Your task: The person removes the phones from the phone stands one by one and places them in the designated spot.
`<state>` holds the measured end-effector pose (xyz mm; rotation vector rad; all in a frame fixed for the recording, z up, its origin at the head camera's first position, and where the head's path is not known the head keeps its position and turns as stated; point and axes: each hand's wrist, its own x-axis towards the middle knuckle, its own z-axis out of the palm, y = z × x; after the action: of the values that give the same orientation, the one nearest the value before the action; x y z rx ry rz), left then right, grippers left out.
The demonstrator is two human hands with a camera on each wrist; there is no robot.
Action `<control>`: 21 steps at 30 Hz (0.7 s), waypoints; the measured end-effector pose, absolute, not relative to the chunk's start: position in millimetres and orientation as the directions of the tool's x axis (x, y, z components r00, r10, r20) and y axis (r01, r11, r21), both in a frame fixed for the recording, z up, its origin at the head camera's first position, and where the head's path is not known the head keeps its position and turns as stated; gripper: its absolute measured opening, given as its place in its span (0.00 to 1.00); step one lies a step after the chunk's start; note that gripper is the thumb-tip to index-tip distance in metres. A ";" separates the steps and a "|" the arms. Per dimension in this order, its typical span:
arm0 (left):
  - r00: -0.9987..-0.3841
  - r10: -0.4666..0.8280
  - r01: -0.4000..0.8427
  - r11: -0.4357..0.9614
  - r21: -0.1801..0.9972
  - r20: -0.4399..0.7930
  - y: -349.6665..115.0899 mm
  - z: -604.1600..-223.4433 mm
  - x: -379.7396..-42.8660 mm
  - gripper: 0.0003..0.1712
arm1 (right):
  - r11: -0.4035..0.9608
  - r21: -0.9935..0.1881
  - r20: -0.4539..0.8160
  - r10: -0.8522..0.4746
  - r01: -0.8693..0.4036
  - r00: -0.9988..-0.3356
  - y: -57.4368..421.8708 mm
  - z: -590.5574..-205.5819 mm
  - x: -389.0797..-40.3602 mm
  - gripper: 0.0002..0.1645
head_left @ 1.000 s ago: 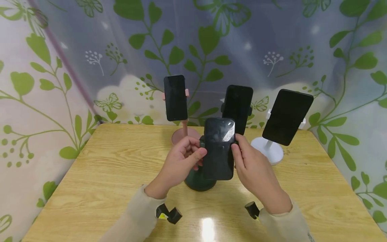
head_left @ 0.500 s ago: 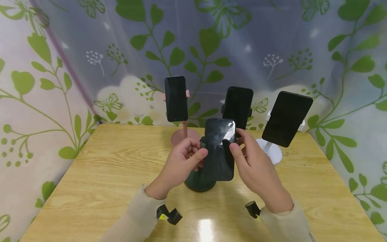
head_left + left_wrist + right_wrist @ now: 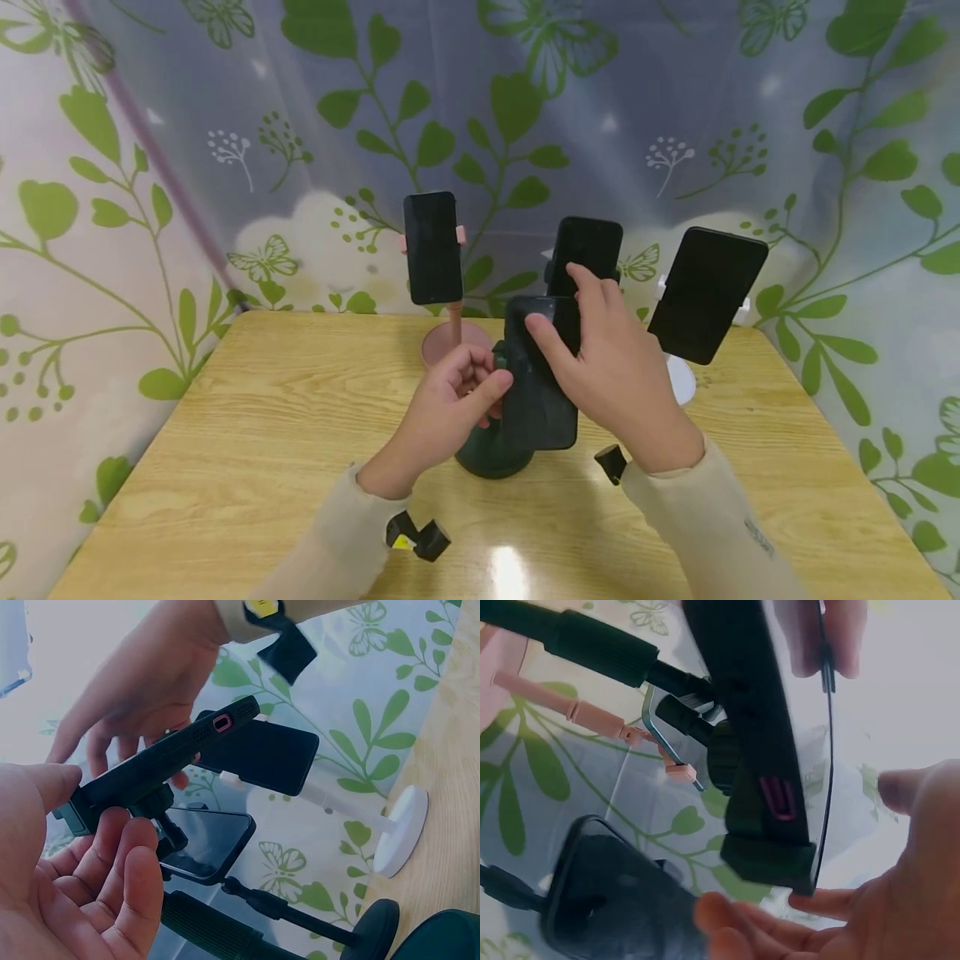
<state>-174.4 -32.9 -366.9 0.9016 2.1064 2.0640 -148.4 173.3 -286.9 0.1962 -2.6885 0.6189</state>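
Note:
A dark smartphone (image 3: 538, 396) sits upright, tilted, in a dark green phone stand (image 3: 492, 457) at the table's middle. At the phone's left edge my left hand (image 3: 450, 404) pinches the stand's clamp (image 3: 75, 814), thumb on the front and fingers curled behind. My right hand (image 3: 622, 375) is over the phone's upper right side, fingers stretched forward, thumb in front of the screen. In the right wrist view, the right thumb (image 3: 904, 791) and fingers lie on either side of the opposite clamp end (image 3: 769, 862), seemingly apart from it.
Behind stand a phone on a pink stand (image 3: 456, 325), a phone (image 3: 581, 242) on a dark stand, partly hidden by the right hand, and a phone (image 3: 705, 292) on a white stand (image 3: 681, 382). The wooden table (image 3: 300, 400) meets a leaf-patterned cloth (image 3: 300, 167) behind.
My right hand has let go of the phone's right edge and moved up and left across its upper part. The left hand keeps its grip at the left edge.

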 end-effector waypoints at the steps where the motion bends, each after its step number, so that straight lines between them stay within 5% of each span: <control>1: -0.828 0.439 0.360 -0.063 0.931 0.350 -33.1 -366.7 -174.5 0.19 | 0.905 -0.373 0.378 -0.055 -0.207 -0.924 170.8 -284.9 -150.3 0.53; 10: -0.820 0.446 0.366 -0.075 0.928 0.360 -33.4 -367.5 -175.0 0.18 | 0.957 -0.220 0.350 -0.103 -0.189 -0.931 155.9 -270.1 -156.1 0.56; 21: -0.812 0.460 0.373 -0.064 0.926 0.359 -35.4 -365.6 -175.8 0.17 | 0.972 -0.015 0.426 -0.204 -0.233 -0.881 146.2 -271.4 -159.1 0.37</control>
<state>-175.8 -35.4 -365.6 0.9380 2.1032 2.0394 -159.1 146.2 -271.4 0.3124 -2.6865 0.0915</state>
